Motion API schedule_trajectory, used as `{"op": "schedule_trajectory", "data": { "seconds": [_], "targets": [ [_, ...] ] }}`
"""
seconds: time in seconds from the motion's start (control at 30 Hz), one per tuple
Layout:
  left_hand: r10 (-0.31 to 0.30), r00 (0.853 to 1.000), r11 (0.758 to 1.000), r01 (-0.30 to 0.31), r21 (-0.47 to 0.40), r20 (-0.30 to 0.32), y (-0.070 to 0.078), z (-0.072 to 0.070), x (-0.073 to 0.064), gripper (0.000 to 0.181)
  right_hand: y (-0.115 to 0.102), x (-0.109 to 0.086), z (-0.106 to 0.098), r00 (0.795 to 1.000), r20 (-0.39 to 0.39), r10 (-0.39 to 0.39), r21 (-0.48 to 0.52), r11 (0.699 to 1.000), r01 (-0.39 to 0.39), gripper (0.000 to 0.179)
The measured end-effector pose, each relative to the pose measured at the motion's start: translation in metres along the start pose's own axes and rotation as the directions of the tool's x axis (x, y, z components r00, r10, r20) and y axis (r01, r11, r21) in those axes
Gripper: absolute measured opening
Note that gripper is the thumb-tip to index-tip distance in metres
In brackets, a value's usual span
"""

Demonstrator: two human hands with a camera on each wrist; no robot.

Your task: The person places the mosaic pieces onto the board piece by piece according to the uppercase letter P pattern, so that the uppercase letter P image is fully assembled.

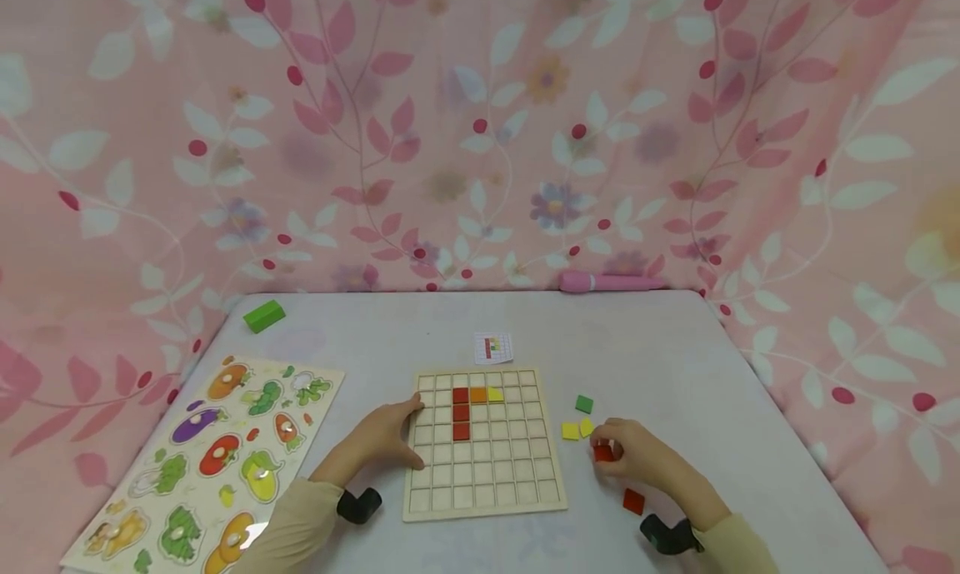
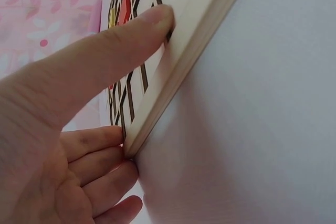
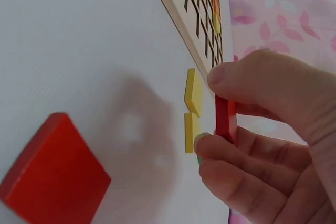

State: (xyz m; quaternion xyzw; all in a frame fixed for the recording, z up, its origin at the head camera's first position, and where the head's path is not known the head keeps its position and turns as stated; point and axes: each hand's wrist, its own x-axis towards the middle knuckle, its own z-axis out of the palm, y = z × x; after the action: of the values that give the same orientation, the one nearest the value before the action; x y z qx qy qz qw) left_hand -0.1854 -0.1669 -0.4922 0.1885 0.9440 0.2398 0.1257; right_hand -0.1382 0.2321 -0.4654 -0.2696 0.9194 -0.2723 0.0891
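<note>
My left hand [image 1: 381, 436] rests at the left edge of a wooden grid board [image 1: 483, 476], thumb on its rim and the other fingers spread along the side. Three red tiles [image 1: 461, 413] stand in a column on the board, with an orange tile [image 1: 478, 395] and a yellow tile [image 1: 496, 395] beside the top one. Right of the board, my right hand [image 1: 637, 453] pinches a red square tile [image 3: 226, 119] between thumb and fingers, above the table. Another red tile [image 1: 633, 501] lies below that hand. Two yellow tiles [image 1: 571, 431] and a green tile [image 1: 583, 404] lie just beyond it.
A small pattern card [image 1: 504, 357] lies behind the board. To the left is a vegetable puzzle board [image 1: 251, 428], with a green block [image 1: 264, 316] near the far left corner. A pink pen-shaped object [image 1: 626, 283] lies along the table's back edge, against the flowered curtain.
</note>
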Motion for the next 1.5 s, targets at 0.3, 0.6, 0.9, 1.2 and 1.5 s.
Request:
{"op": "schedule_trajectory", "data": {
  "seconds": [0.3, 0.6, 0.9, 1.2, 1.5],
  "targets": [
    [-0.009, 1.000, 1.000, 0.009, 0.011, 0.000, -0.001, -0.002, 0.001, 0.100, -0.009, 0.017, 0.002, 0.995, -0.030, -0.096, -0.062, 0.994, 0.094, 0.017],
    [0.017, 1.000, 1.000, -0.017, -0.004, -0.002, -0.004, 0.001, 0.000, 0.098, -0.015, 0.036, 0.010, 0.980, -0.052, -0.192, -0.051, 0.981, 0.189, 0.017],
    [0.004, 1.000, 1.000, -0.004, -0.020, 0.014, 0.001, 0.000, 0.004, 0.102, -0.036, 0.056, 0.015, 0.982, -0.031, -0.186, -0.042, 0.982, 0.184, 0.018],
    [-0.029, 0.999, 1.000, 0.029, -0.002, 0.022, 0.005, -0.002, 0.004, 0.105, -0.051, 0.076, 0.018, 0.976, -0.006, -0.216, -0.064, 0.974, 0.215, 0.020],
    [-0.019, 1.000, 1.000, 0.019, -0.010, 0.016, 0.005, -0.002, 0.000, 0.105, -0.060, 0.095, 0.030, 0.951, 0.008, -0.308, -0.091, 0.947, 0.308, 0.017]
  ]
}}
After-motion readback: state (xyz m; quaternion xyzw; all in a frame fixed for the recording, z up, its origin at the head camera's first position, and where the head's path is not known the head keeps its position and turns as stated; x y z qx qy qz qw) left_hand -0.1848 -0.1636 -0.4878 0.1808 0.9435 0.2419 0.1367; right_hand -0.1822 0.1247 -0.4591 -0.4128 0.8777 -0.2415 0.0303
